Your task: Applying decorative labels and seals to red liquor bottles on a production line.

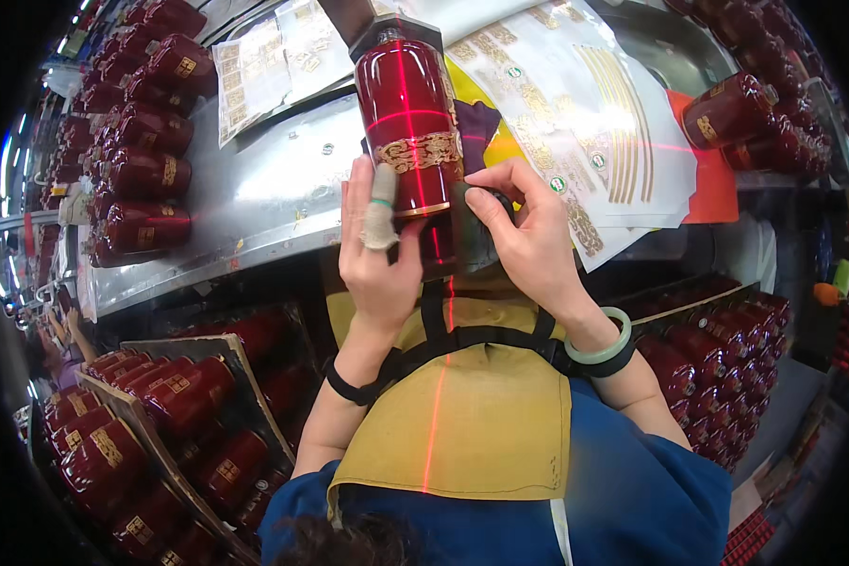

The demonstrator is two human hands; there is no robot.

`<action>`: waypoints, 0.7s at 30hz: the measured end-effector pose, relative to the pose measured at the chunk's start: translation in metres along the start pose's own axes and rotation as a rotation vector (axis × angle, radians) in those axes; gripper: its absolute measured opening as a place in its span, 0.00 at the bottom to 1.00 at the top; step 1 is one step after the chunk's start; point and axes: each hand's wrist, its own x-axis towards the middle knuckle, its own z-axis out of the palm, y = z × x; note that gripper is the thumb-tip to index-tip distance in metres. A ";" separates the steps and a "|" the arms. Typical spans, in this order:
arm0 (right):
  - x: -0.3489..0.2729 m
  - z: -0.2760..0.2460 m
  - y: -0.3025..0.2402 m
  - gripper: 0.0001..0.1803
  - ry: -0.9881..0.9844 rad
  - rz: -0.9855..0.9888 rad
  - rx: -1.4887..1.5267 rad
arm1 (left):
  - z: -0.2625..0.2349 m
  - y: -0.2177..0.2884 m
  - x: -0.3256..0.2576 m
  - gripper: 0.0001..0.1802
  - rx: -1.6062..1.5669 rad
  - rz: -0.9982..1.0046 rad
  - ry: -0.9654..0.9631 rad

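A metal worktable (255, 203) is seen across the upper half of the frame, curved by the lens. White decal sheets (575, 104) with gold patterns are spread over its upper right, and more sheets (255, 71) lie at upper left. Rows of red bottles (141, 141) are laid on their sides along the left edge; others (740, 113) are stacked at upper right. Trays of bottles (151, 415) are seen at lower left, and more (726, 368) at lower right. A yellow apron (472, 415) over blue clothing fills the lower centre, crossed by a red laser line.

At centre, slightly above the middle, a red bottle (410, 123) with a gold decal band (417, 151) is held upright against a dark holder. The left hand (377, 255) is laid flat along its lower left side, fingers straight, one capped with a white finger cot (380, 212). The right hand (528, 236), a pale green bangle (602, 341) on its wrist, is curled at the bottle's lower right, fingertips pressed on a purple cloth (476, 127) by the band.
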 end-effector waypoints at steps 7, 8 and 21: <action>-0.001 0.000 -0.001 0.06 0.024 0.045 -0.045 | 0.007 -0.007 0.009 0.31 0.035 0.286 0.026; -0.001 0.000 -0.001 0.06 0.014 0.033 -0.039 | 0.003 -0.005 0.007 0.31 -0.021 0.218 0.030; -0.002 0.000 0.004 0.07 0.021 -0.002 -0.016 | 0.000 0.001 0.003 0.30 0.093 0.107 0.042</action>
